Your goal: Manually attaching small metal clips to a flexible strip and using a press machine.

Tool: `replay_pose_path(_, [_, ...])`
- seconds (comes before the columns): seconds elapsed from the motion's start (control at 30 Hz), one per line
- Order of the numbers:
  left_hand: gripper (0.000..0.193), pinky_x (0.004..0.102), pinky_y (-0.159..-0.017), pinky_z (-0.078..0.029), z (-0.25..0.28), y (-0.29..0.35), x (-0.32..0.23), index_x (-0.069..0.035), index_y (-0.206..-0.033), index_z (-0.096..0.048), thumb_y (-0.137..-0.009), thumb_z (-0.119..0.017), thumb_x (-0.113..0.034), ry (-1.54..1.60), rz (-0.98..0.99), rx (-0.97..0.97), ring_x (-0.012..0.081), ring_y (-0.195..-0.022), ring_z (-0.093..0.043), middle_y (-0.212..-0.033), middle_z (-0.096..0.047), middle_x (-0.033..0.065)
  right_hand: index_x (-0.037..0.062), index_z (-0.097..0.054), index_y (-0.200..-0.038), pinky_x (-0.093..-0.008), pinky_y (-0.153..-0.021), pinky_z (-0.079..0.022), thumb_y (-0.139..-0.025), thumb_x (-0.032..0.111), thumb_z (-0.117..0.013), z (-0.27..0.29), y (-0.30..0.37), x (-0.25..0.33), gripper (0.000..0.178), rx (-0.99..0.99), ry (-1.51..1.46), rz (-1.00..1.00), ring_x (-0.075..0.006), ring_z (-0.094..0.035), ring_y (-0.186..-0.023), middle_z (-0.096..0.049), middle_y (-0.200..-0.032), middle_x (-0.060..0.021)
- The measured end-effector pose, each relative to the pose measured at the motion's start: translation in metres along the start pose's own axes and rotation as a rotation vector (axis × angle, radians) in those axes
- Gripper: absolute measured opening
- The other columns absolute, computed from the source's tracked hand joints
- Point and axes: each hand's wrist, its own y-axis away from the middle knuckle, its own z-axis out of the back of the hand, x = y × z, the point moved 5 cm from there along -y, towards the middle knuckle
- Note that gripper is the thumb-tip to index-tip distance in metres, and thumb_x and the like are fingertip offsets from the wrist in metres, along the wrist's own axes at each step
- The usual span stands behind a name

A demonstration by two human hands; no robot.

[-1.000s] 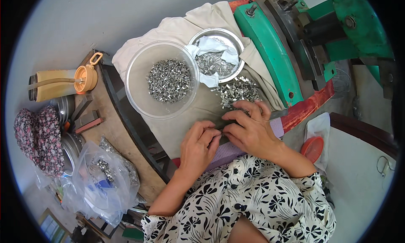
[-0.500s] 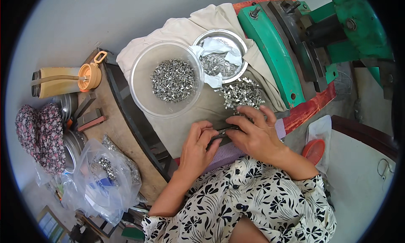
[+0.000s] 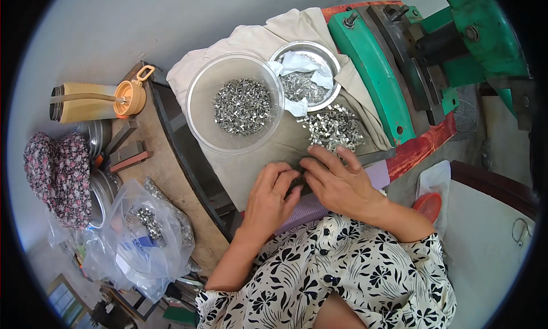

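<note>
My left hand (image 3: 267, 196) and my right hand (image 3: 342, 187) meet at the near edge of the cloth-covered table. Between their fingertips is a small dark bar (image 3: 298, 181), mostly hidden by the fingers. Both hands are closed on it, one at each end. Just beyond my right hand lies a loose pile of small shiny metal pieces (image 3: 333, 127) on the beige cloth. A clear plastic tub (image 3: 195, 120) holding many small metal parts stands beyond my left hand. Behind the pile sits a steel bowl (image 3: 337, 89) with thin metal pieces and white paper inside.
A green machine (image 3: 371, 72) stands on the red board at the right. On the left side table are a yellow bottle with an orange lid (image 3: 130, 98), metal blocks (image 3: 128, 152), a flowered cloth (image 3: 57, 178) and clear plastic bags (image 3: 137, 260) of metal parts. A red dish (image 3: 428, 206) lies at right.
My fingertips have drawn closer together, covering more of the dark bar. The right hand has moved slightly left. The whole view has shifted a little.
</note>
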Motion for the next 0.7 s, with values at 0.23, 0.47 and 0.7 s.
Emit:
replay_pose_path(0.23, [0.033,0.0398,-0.080,-0.050,0.004,-0.003,-0.003,-0.003,-0.104,-0.066,-0.073,-0.078,-0.005,-0.176,-0.049,0.107,0.0297,-0.093,-0.057,-0.101,-0.057,0.0085,0.0126,-0.072,-0.085,-0.0461,-0.116,-0.017,-0.082,0.021,-0.062,0.008,-0.006,0.006,0.013,0.090,0.075,-0.030,-0.0187,-0.049,-0.128,-0.064,-0.110,0.0011])
replay_pose_path(0.47, [0.030,0.0409,-0.080,-0.052,0.006,-0.005,-0.003,-0.004,-0.103,-0.065,-0.076,-0.075,-0.006,-0.207,-0.012,0.151,0.0295,-0.094,-0.058,-0.100,-0.056,0.0082,0.0122,-0.072,-0.086,-0.0462,-0.115,-0.017,-0.083,0.021,-0.064,0.007,0.000,0.012,0.012,0.005,0.104,-0.069,-0.0185,-0.054,-0.123,-0.065,-0.105,0.0017])
replay_pose_path(0.7, [0.025,0.0408,-0.081,-0.054,0.012,-0.007,-0.001,-0.004,-0.102,-0.065,-0.078,-0.074,-0.007,-0.180,-0.019,0.238,0.0286,-0.095,-0.061,-0.099,-0.055,0.0082,0.0171,-0.072,-0.097,-0.0468,-0.112,-0.018,-0.074,0.031,-0.075,0.006,0.029,-0.021,0.027,-0.024,-0.151,-0.279,-0.0166,-0.052,-0.123,-0.062,-0.108,0.0056])
